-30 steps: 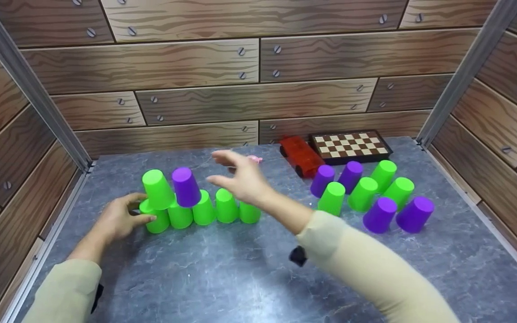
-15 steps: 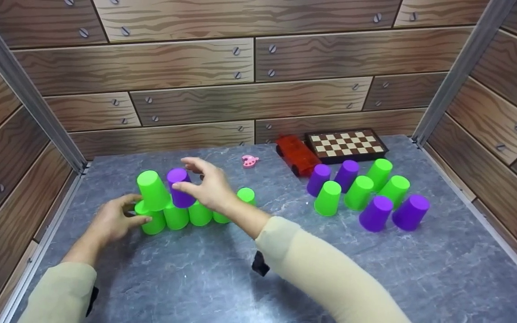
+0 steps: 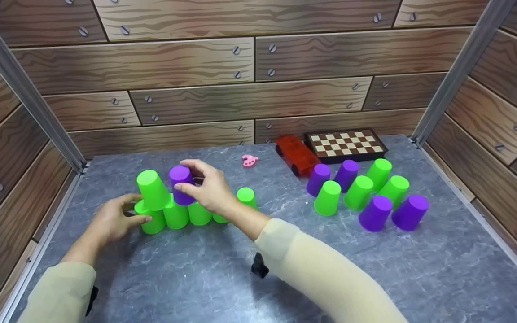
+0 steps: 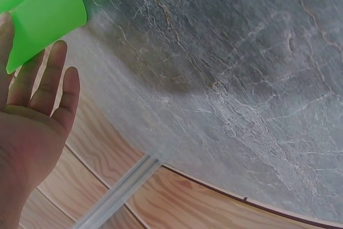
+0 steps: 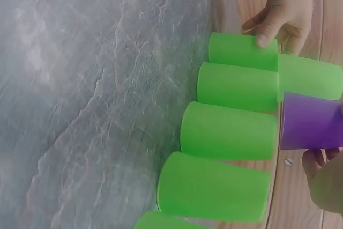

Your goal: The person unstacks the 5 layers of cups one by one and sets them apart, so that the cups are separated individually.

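Observation:
Several upturned green cups stand in a row on the left of the table, among them the end cup (image 3: 153, 224) and its neighbour (image 3: 177, 216). An upturned green cup (image 3: 152, 190) sits on top across the first two. My left hand (image 3: 111, 220) holds the end cup, thumb on its near side and fingers behind. With thumb and fingers, my right hand (image 3: 211, 188) grips an upturned purple cup (image 3: 180, 174) at the second level, beside the upper green one. In the right wrist view, a narrow gap shows between this purple cup (image 5: 311, 122) and the row's tops. My right forearm partly hides the row's right end.
On the right stands a group of upturned green cups (image 3: 328, 199) and purple cups (image 3: 375, 214). Behind them lie a red toy car (image 3: 298, 154) and a checkered game board (image 3: 348, 144). A small pink toy (image 3: 250, 161) lies at the back. Wood-patterned walls enclose the table (image 3: 222, 287).
My right hand has come left from over the row's right end and taken hold of the purple cup, which has shifted slightly up and right. The left hand stays at the end cup.

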A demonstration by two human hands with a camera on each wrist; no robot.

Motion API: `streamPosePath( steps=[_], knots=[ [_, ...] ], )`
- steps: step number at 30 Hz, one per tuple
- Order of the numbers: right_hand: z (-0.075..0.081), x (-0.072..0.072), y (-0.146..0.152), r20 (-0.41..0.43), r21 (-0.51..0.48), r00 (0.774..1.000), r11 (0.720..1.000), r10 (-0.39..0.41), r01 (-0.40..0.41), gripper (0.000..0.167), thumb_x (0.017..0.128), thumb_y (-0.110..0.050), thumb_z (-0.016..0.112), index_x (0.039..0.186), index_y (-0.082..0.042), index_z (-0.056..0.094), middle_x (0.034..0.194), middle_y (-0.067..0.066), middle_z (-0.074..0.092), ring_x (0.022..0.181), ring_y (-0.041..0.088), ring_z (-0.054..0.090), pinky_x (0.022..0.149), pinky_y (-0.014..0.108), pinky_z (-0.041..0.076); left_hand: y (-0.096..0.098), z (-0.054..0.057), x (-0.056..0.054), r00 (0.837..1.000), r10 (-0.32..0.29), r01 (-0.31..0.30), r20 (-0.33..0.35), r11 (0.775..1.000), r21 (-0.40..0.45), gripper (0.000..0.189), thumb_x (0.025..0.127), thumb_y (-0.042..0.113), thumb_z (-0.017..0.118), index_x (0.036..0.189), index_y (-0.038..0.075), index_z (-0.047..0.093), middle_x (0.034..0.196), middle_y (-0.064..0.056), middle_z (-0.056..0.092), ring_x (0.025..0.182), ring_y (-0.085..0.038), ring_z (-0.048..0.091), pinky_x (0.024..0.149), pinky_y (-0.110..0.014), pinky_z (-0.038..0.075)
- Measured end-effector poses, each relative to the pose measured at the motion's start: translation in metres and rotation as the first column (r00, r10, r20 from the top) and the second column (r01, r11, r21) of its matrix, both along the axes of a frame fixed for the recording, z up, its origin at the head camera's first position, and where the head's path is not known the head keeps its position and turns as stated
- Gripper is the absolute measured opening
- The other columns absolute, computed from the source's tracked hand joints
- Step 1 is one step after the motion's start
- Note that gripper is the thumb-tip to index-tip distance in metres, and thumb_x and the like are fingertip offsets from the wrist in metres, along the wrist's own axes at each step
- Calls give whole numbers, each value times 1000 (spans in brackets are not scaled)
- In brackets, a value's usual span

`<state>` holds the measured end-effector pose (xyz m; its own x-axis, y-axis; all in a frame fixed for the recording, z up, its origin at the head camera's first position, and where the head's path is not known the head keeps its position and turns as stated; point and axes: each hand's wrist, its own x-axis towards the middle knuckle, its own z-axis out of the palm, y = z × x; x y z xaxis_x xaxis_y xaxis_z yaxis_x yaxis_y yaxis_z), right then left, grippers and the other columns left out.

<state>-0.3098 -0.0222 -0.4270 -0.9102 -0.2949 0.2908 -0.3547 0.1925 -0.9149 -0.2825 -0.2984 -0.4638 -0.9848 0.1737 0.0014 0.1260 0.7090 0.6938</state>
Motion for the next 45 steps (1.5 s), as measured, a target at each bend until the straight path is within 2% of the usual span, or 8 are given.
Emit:
streamPosePath(
  steps=[5, 10, 19, 23, 28, 34, 38, 45],
  knots=[
    [8, 4, 29, -30, -64, 999, 998, 10, -12, 55, 90, -7, 85, 141, -7, 65, 132, 13, 71, 123, 24, 68, 106, 36, 56, 0, 0, 0, 1000, 3, -2, 10, 1000, -6, 65, 94, 22, 85, 145, -6, 56, 132, -29, 66, 119, -47, 67, 96, -54, 60],
    [11, 10, 73, -84, -83, 997, 997, -2, -5, 53, 89, -5, 85, 139, -3, 66, 133, 18, 70, 124, 29, 67, 106, 39, 56, 1, 1, 0, 1000, 2, -1, 16, 1000, -10, 65, 94, 22, 85, 145, -6, 56, 132, -29, 66, 119, -47, 67, 96, -54, 60],
    [10, 29, 158, -65, -59, 994, 995, -83, 80, 56, 90, -9, 86, 142, -6, 65, 136, 13, 70, 127, 32, 65, 108, 44, 55, 1, 0, 1, 1000, -3, 3, 16, 1000, -12, 65, 94, 21, 85, 145, -6, 56, 131, -30, 66, 119, -48, 67, 94, -53, 61],
    [9, 40, 195, -74, -40, 989, 992, -125, 123, 57, 88, -6, 87, 141, -3, 64, 134, 16, 70, 125, 34, 66, 107, 46, 55, 0, 1, 1, 1000, -7, 7, 15, 1000, -9, 65, 94, 21, 85, 145, -7, 56, 131, -31, 66, 119, -50, 66, 94, -54, 61],
    [5, 52, 236, -101, 12, 978, 983, -180, 182, 58, 86, -5, 89, 140, -5, 66, 132, 15, 70, 123, 32, 67, 105, 42, 57, -1, 0, 1, 1000, -3, 4, 22, 1000, -15, 67, 94, 23, 85, 146, -6, 55, 132, -31, 66, 120, -50, 66, 95, -56, 60],
    [-5, 69, 275, -57, 29, 975, 976, -213, 215, 57, 87, -1, 87, 140, -3, 65, 132, 17, 70, 123, 28, 67, 104, 33, 56, -1, -1, 0, 1000, -2, 2, 23, 1000, -10, 67, 94, 23, 85, 146, -5, 55, 132, -30, 66, 120, -49, 66, 96, -56, 60],
    [-11, 79, 292, -46, 72, 968, 966, -247, 250, 55, 88, -1, 86, 139, 0, 65, 131, 18, 71, 122, 22, 67, 103, 27, 56, 0, -2, 1, 1000, -3, 3, 20, 1000, 8, 66, 93, 23, 86, 145, -5, 56, 130, -29, 67, 118, -48, 67, 95, -55, 61],
    [-22, 91, 313, -33, 126, 959, 951, -282, 284, 54, 88, -2, 86, 138, 1, 65, 131, 19, 71, 120, 16, 68, 100, 24, 56, 0, -1, 1, 1000, -4, 4, 3, 1000, 11, 65, 92, 22, 86, 144, -5, 57, 128, -28, 68, 117, -47, 68, 94, -53, 61]
  ],
)
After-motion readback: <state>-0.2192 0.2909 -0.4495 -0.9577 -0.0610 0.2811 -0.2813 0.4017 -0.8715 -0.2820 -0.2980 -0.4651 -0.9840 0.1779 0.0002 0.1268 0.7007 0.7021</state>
